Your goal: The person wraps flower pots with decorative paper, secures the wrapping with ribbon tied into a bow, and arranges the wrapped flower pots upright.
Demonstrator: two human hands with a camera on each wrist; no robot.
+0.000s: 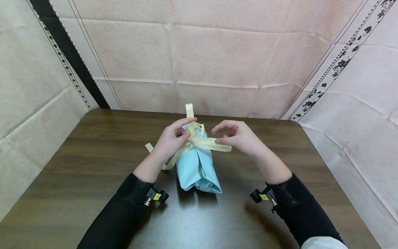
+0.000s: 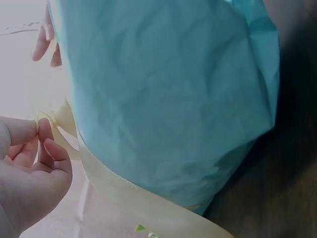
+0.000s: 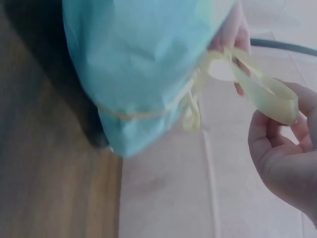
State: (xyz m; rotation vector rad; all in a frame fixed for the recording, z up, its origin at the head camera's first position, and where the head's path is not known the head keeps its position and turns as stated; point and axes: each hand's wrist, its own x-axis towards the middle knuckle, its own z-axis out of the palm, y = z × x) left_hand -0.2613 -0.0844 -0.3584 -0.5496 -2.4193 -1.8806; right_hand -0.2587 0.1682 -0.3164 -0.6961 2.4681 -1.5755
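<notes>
On the table lies a bundle wrapped in light blue paper [image 1: 199, 166], with a pale yellow ribbon [image 1: 203, 142] tied around its far, narrower part. My left hand [image 1: 172, 136] pinches the ribbon beside the knot; the left wrist view shows the thumb and finger [image 2: 44, 130] meeting on it. To the right, my right hand [image 1: 240, 136] holds a ribbon loop stretched out sideways, its thumb on the band and its index finger raised. In the right wrist view the loop [image 3: 275, 101] bends round at the fingers, and the exact grip is partly hidden.
One ribbon tail [image 1: 189, 110] sticks up past the knot, and another tail [image 1: 169, 164] trails down left onto the brown wooden table [image 1: 109, 166]. Patterned pale cloth [image 1: 217, 58] hangs beyond the table's far edge. Each sleeved wrist carries a small camera [image 1: 261, 196].
</notes>
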